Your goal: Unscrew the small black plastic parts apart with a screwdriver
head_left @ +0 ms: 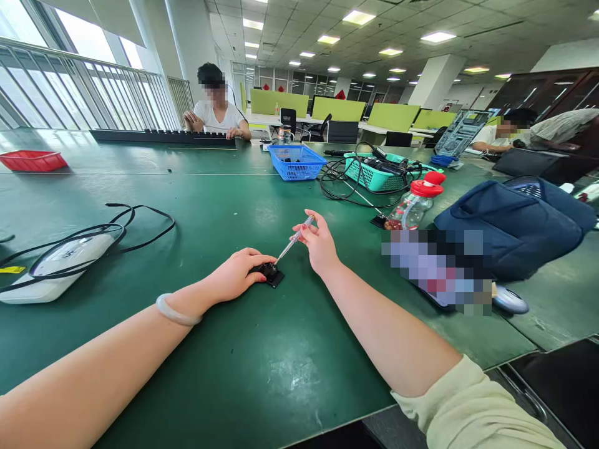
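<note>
A small black part [275,278] lies flat on the green table [224,349]; its exact kind is too small to make out. From its left side, my left hand [241,273] pinches it between thumb and fingers, with a pale bangle on the wrist. Held at a slant in my right hand [318,242] is a slim screwdriver [296,237] with a clear handle. Its tip points down to the left and meets the upper side of the black part, near my left fingertips.
A white device with black straps [70,259] lies left. Behind stand a red tray [32,160], a blue basket [297,163] and a green basket [374,174] with cables. Right are a red-lidded bottle [416,202], a navy bag [510,224] and a mouse [511,300]. Two people sit beyond.
</note>
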A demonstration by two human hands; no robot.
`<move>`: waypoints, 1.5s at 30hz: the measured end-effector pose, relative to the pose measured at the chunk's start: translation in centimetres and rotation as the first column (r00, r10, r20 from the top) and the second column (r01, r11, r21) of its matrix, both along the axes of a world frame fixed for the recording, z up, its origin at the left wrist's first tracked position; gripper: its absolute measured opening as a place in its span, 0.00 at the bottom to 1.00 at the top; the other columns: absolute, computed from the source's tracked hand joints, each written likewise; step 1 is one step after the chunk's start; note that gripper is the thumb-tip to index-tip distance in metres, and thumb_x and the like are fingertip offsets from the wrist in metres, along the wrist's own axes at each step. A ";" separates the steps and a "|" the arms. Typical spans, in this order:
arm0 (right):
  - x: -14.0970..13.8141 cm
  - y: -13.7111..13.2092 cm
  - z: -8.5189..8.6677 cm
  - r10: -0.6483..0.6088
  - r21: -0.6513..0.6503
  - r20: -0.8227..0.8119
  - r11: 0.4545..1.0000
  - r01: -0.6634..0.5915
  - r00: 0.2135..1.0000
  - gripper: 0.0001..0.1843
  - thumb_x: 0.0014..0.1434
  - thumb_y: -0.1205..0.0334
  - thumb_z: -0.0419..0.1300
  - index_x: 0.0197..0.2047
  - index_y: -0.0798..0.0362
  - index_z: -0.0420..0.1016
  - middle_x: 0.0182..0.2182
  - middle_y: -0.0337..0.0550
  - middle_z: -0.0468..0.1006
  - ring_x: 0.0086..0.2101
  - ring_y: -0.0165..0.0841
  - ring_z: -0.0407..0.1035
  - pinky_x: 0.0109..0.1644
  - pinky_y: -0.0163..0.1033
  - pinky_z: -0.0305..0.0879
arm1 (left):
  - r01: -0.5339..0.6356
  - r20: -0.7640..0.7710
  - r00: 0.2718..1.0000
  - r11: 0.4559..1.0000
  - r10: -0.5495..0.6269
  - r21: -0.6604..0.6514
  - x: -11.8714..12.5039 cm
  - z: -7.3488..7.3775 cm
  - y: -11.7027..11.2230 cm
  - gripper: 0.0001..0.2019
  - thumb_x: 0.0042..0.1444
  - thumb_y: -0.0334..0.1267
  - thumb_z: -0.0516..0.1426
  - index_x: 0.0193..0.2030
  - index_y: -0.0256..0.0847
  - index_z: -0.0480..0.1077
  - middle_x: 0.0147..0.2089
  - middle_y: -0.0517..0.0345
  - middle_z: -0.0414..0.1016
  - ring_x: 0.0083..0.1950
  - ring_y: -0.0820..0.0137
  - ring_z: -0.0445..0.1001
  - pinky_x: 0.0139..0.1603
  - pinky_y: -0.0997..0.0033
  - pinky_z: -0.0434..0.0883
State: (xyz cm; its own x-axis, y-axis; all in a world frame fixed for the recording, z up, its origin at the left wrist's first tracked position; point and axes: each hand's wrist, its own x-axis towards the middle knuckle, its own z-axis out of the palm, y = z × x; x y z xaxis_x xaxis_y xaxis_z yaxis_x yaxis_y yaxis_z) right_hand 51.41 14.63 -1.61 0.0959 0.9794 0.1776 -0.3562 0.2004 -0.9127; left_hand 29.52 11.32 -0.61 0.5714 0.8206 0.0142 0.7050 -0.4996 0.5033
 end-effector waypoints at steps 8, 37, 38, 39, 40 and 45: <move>0.0 -0.2 0.4 0.000 0.087 0.068 0.996 -0.006 0.998 0.22 0.53 0.57 0.65 0.49 0.44 0.63 0.27 0.30 0.76 0.29 0.32 0.74 0.44 0.48 0.74 | 0.003 0.009 1.000 1.000 -0.003 -0.006 0.1 0.2 -0.1 0.22 0.59 0.41 0.53 0.61 0.55 0.67 0.56 0.54 0.70 0.59 0.60 0.68 0.66 0.53 0.64; 0.3 0.4 -0.3 0.053 -0.136 -0.089 0.989 -0.065 0.995 0.25 0.50 0.62 0.68 0.51 0.43 0.67 0.28 0.28 0.75 0.28 0.29 0.75 0.47 0.45 0.72 | 0.016 0.014 1.000 1.000 -0.016 -0.003 -0.1 0.1 -0.1 0.22 0.59 0.42 0.53 0.61 0.53 0.67 0.56 0.54 0.71 0.60 0.60 0.67 0.66 0.53 0.64; 0.2 0.4 -0.3 0.054 -0.130 -0.092 0.989 -0.066 0.994 0.27 0.49 0.62 0.69 0.51 0.43 0.67 0.27 0.28 0.75 0.29 0.29 0.75 0.46 0.44 0.72 | 0.016 0.013 1.000 1.000 -0.016 -0.002 -0.1 0.1 -0.1 0.22 0.59 0.42 0.53 0.61 0.53 0.67 0.56 0.54 0.71 0.60 0.60 0.67 0.66 0.53 0.64; 0.2 0.4 -0.3 0.051 -0.126 -0.091 0.990 -0.063 0.995 0.27 0.48 0.61 0.69 0.51 0.42 0.67 0.27 0.27 0.74 0.29 0.29 0.75 0.46 0.43 0.72 | 0.016 0.011 1.000 1.000 -0.016 -0.002 -0.1 0.1 -0.1 0.22 0.59 0.42 0.53 0.61 0.53 0.67 0.56 0.54 0.71 0.60 0.60 0.67 0.66 0.53 0.64; 0.2 0.4 -0.2 0.045 -0.122 -0.087 0.991 -0.055 0.995 0.28 0.48 0.61 0.70 0.51 0.42 0.67 0.26 0.27 0.74 0.29 0.28 0.74 0.45 0.43 0.72 | 0.016 0.009 1.000 1.000 -0.016 -0.003 -0.1 0.1 0.0 0.22 0.59 0.42 0.53 0.61 0.53 0.67 0.56 0.54 0.71 0.60 0.60 0.67 0.66 0.53 0.64; 0.1 0.2 -0.1 0.019 -0.083 -0.057 0.996 -0.024 0.998 0.29 0.47 0.59 0.70 0.51 0.43 0.65 0.25 0.27 0.73 0.28 0.29 0.73 0.42 0.43 0.72 | 0.031 0.014 0.999 0.999 -0.031 0.024 -0.2 0.0 0.0 0.22 0.60 0.44 0.52 0.61 0.52 0.67 0.56 0.54 0.72 0.61 0.59 0.67 0.66 0.53 0.65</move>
